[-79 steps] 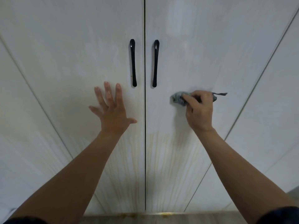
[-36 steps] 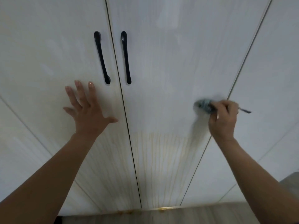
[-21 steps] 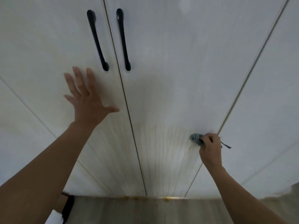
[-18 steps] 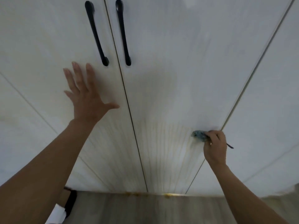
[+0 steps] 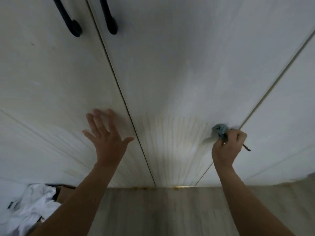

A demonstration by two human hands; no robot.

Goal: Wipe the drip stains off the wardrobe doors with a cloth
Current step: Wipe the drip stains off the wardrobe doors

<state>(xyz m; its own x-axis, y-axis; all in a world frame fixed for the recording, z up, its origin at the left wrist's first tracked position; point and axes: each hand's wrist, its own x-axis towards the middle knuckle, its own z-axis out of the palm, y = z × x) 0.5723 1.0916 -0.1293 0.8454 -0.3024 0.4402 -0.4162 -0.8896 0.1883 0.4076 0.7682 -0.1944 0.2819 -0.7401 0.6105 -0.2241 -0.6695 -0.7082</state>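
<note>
- The two black handles [image 5: 75, 29] are cut off by the top edge; only their lower ends show.
- The cloth [image 5: 219, 130] is mostly hidden inside the right hand [image 5: 227, 148]. Only a bluish-grey wad pokes out past the knuckles, and it is blurred.
- A thin dark strand [image 5: 246, 148] sticks out on the right of that fist; what it is cannot be told.
- The fingertips of the left hand [image 5: 107, 138] are smeared by motion, so it is unclear whether the palm lies flat on the door.
- A crumpled white heap [image 5: 34, 206] lies at the near left with something brown behind it, too dim to identify.
- The wardrobe doors [image 5: 179, 65] are pale, with faint wood grain and a dark seam [image 5: 129, 116] between the middle pair.
- Yellowish drip stains [image 5: 170, 147] run down the right-hand door to its foot, and fainter ones run down the left door.
- Orange specks [image 5: 144, 188] sit where the doors meet the grey wood-look floor [image 5: 170, 212].
- The left hand is spread wide, fingers apart, just left of the seam.
- The right hand is curled tight round the cloth, holding it against the door at the top right of the stains, by the door's right edge.
- Compared with half a second ago, the view has tipped down and closer, so more floor shows.
- The left hand has dropped well below the handles and nearer the seam.
- The cloth sits at the same corner of the stained patch.
</note>
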